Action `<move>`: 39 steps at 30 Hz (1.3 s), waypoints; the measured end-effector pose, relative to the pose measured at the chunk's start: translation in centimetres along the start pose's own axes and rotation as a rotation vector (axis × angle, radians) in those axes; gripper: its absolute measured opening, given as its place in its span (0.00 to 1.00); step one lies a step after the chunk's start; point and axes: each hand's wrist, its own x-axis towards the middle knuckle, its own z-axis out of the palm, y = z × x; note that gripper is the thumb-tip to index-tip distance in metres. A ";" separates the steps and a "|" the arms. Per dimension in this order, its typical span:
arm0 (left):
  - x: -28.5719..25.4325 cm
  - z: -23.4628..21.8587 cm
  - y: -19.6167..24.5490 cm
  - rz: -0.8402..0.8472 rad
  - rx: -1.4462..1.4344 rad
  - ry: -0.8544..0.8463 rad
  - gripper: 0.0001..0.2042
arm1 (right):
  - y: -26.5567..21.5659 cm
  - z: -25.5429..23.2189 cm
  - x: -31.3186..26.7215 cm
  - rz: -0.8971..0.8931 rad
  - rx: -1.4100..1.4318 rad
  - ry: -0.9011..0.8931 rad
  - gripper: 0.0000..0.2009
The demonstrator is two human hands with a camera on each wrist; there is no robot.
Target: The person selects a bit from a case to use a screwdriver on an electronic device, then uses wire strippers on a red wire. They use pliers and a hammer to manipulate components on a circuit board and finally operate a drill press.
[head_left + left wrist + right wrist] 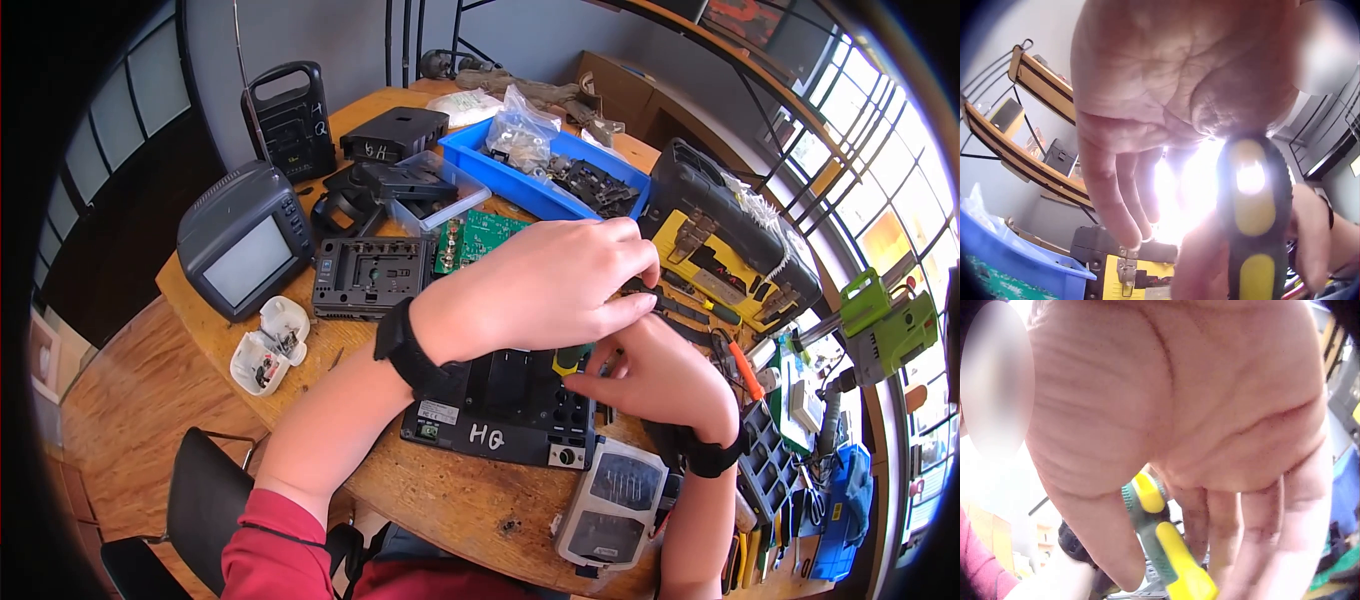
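A: State of the grip, right hand (662, 375)?

B: Thumb and fingers close about a green-and-yellow tool handle (1163, 547). The tool's tip is hidden.

A: Left hand (555, 280)?

B: Crosses above the handle, palm down, fingers bent near the right hand's fingers. Whether it grips anything, I cannot tell.

A: Position of the handle, head view?

B: Over the black device marked HQ (525, 448), at two o'clock from that device's middle.

A: Surroundings, taking the handle as the dial's centre?

B: Blue tray (520, 190) at twelve; yellow-and-black toolbox (735, 250) at two; white-and-grey case (612, 530) at five, just beside the device; small television (245, 250) at ten; green circuit board (490, 232) at eleven.
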 end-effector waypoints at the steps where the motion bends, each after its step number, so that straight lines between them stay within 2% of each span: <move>1: 0.1 0.3 0.1 0.035 0.060 0.073 0.14 | -0.1 0.3 0.1 -0.026 0.050 -0.006 0.17; 2: 0.1 0.3 0.1 0.035 0.060 0.073 0.14 | 0.0 0.4 0.2 -0.025 0.050 -0.006 0.17; 4: 0.1 -0.2 0.5 -0.018 0.218 0.113 0.15 | 0.4 0.6 0.5 -0.072 0.123 0.139 0.18; 5: 0.1 -0.6 0.9 -0.017 0.217 0.111 0.15 | 0.6 0.7 0.5 -0.070 0.125 0.140 0.18; 7: 0.0 -1.5 1.8 -0.105 0.333 0.072 0.17 | 1.0 0.5 0.6 0.039 -0.068 0.268 0.18; 8: 0.1 -1.8 2.0 -0.105 0.333 0.071 0.17 | 0.9 0.4 0.6 0.039 -0.068 0.268 0.18; 10: 0.2 -2.4 2.3 -0.215 0.291 -0.090 0.18 | 0.2 -0.1 0.3 0.121 -0.059 0.198 0.19; 11: 0.2 -2.6 2.2 -0.216 0.291 -0.090 0.18 | -0.2 -0.4 0.1 0.121 -0.060 0.198 0.19; 13: 0.3 -2.9 1.9 -0.176 0.094 -0.138 0.14 | -0.9 -1.1 -0.3 0.056 0.051 0.206 0.22; 14: 0.2 -2.8 1.6 -0.176 0.094 -0.137 0.14 | -0.6 -1.3 -0.6 0.056 0.050 0.205 0.22; 16: -0.1 -2.2 0.8 0.043 -0.309 -0.120 0.13 | 0.2 -1.8 -1.0 -0.028 0.082 0.172 0.24; 17: -0.2 -2.2 0.7 0.092 -0.381 -0.122 0.16 | 0.2 -2.0 -1.1 -0.026 0.114 0.151 0.26; 18: -0.2 -2.2 0.7 0.093 -0.381 -0.121 0.16 | 0.3 -1.8 -1.0 -0.026 0.114 0.151 0.26; 20: -0.1 -2.5 1.3 0.120 -0.113 -0.025 0.14 | 0.7 -1.4 -0.7 -0.108 0.282 0.262 0.29; 21: -0.2 -2.5 1.5 0.121 -0.113 -0.025 0.14 | 0.5 -1.4 -0.8 -0.108 0.281 0.262 0.29; 23: -0.3 -2.5 2.0 0.085 0.171 0.130 0.13 | 0.0 -1.6 -0.8 -0.013 0.320 0.250 0.29; 24: -0.3 -2.5 2.1 0.086 0.171 0.130 0.13 | 0.0 -1.5 -0.8 -0.013 0.320 0.251 0.29; 26: -0.3 -2.5 2.2 -0.055 0.150 -0.004 0.12 | 0.1 -1.3 -0.9 -0.066 0.273 0.215 0.26; 30: 0.2 -2.7 1.2 -0.038 0.038 -0.018 0.12 | 0.0 -2.1 -1.2 -0.029 0.152 0.202 0.24; 33: -0.1 -3.3 0.8 0.038 -0.274 -0.053 0.14 | 0.4 -2.1 -1.3 -0.037 0.098 0.242 0.24; 34: -0.2 -3.0 0.8 0.038 -0.273 -0.055 0.14 | 0.4 -2.0 -1.1 -0.081 0.090 0.256 0.23; 36: -0.3 -2.2 0.7 0.192 -0.105 -0.006 0.13 | 0.5 -1.7 -0.9 -0.124 0.081 0.268 0.22; 38: -0.3 -2.1 1.5 0.155 -0.052 -0.002 0.12 | 0.6 -1.4 -0.7 -0.178 0.101 0.231 0.21; 39: -0.2 -2.2 2.0 0.080 0.004 -0.031 0.12 | 0.0 -1.5 -0.8 -0.080 0.152 0.209 0.20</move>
